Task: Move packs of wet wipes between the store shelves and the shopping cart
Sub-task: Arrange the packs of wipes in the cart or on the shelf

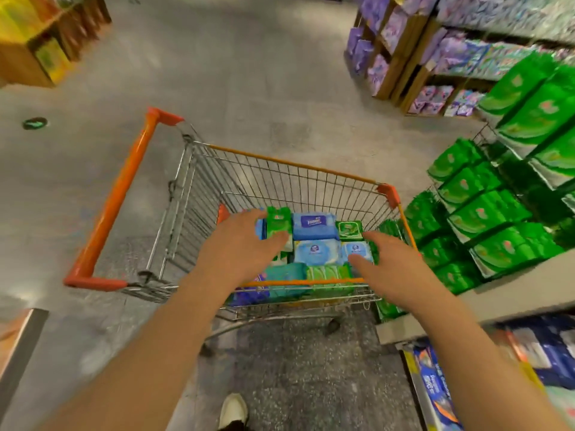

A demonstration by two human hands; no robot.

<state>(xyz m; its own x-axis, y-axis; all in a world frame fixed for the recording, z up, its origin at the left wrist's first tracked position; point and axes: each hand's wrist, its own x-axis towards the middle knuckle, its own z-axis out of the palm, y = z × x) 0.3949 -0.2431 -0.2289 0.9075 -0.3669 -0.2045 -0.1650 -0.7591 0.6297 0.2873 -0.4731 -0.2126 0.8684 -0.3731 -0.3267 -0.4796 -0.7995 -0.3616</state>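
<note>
A wire shopping cart (295, 164) with an orange handle (118, 197) stands in front of me, holding several blue and green wet wipe packs. My left hand (239, 244) reaches into the cart and grips a small green pack (277, 222) between fingers and thumb, at the left of the pile. My right hand (395, 265) hovers over the right side of the pile, fingers spread and straight, just above a light blue pack (356, 248). A dark blue pack (314, 227) lies at the middle back.
Shelves on the right carry rows of green packs (485, 219), close to the cart's right rim. Purple packs (448, 54) fill shelves farther back right. Blue packs (541, 353) sit on a low shelf at bottom right. Bare grey floor (233, 73) lies ahead.
</note>
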